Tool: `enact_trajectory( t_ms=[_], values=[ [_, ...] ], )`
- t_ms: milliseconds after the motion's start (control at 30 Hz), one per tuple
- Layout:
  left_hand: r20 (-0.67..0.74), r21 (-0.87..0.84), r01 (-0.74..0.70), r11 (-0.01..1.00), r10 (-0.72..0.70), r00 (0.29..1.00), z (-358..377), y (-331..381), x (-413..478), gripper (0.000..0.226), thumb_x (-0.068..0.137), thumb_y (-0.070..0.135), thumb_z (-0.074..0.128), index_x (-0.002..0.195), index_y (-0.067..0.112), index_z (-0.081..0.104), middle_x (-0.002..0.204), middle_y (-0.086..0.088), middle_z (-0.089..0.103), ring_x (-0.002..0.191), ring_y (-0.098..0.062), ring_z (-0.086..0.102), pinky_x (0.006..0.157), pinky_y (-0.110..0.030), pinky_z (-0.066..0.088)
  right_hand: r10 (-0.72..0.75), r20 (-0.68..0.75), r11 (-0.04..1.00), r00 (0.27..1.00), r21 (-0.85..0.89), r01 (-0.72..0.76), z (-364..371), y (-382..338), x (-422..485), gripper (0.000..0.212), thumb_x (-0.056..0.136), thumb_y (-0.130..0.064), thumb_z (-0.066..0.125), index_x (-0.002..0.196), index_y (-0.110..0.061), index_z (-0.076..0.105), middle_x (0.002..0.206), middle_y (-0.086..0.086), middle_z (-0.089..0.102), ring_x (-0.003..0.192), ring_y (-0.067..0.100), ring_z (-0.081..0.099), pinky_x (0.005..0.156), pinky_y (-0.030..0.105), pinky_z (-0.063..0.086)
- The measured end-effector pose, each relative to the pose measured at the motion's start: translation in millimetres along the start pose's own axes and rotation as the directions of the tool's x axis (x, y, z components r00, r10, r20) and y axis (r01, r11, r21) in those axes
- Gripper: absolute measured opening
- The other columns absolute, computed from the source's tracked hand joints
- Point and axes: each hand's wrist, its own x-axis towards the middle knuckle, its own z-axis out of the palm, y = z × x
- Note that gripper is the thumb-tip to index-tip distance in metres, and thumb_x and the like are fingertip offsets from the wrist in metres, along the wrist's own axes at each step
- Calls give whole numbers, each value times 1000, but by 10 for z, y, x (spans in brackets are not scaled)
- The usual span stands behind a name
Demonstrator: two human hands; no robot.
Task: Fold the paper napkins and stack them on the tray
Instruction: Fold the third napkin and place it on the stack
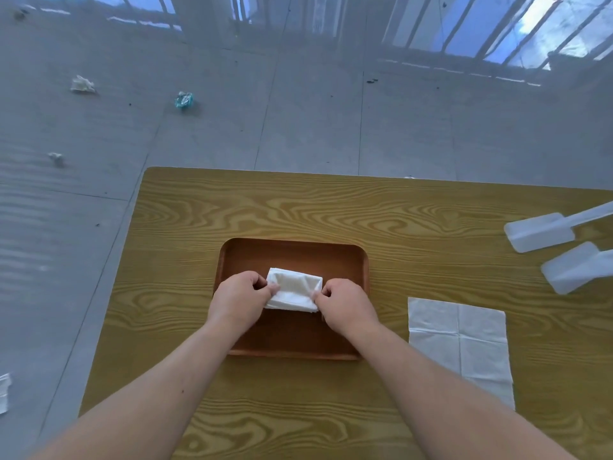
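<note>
A brown wooden tray (292,252) lies in the middle of the wooden table. Over its centre is a folded white paper napkin (293,288), a small rectangle. My left hand (240,295) pinches its left end between thumb and fingers. My right hand (345,303) pinches its right end the same way. Whether the napkin rests on the tray floor or hangs just above it cannot be told. An unfolded white napkin (459,343) lies flat on the table to the right of the tray, creased into quarters.
Two white plastic scoop-like pieces (539,232) (577,272) lie at the table's right edge. The table (331,207) ends just beyond the tray at the far side and left. Crumpled paper scraps (184,100) litter the grey floor.
</note>
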Motion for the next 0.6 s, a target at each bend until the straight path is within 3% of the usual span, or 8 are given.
enact_trajectory(
  t_ms=[133,333,500,600],
  values=[
    [-21,22,15,1000,-14,1000,44,-8,7,32,91,54,72,72,29,64,73,7,69,67,-11,63,51,-31,37,-12,-48,997,999,-80,8,69,15,20,35,98,-46,58,71,-25,55,75,-8,62,74,18,61,57,34,39],
    [-44,76,20,997,-17,999,90,14,5,31,91,52,72,73,30,60,75,8,67,69,-11,61,51,-31,36,23,-72,992,997,-120,-32,112,5,49,33,97,-49,58,73,-26,57,75,-7,62,78,21,64,61,33,41],
    [-67,128,50,991,-41,997,95,67,17,33,88,53,74,75,27,58,74,7,68,69,-13,62,52,-32,37,51,-77,992,996,-111,-60,141,30,55,35,98,-51,59,77,-23,63,75,-4,65,74,20,64,54,32,40],
    [-94,204,37,978,-18,995,78,146,7,32,89,49,74,75,26,57,73,6,67,68,-16,61,52,-32,37,25,-88,987,996,-156,-39,127,-8,46,31,98,-49,58,86,-22,68,82,-3,68,78,22,66,59,33,47]
  ],
)
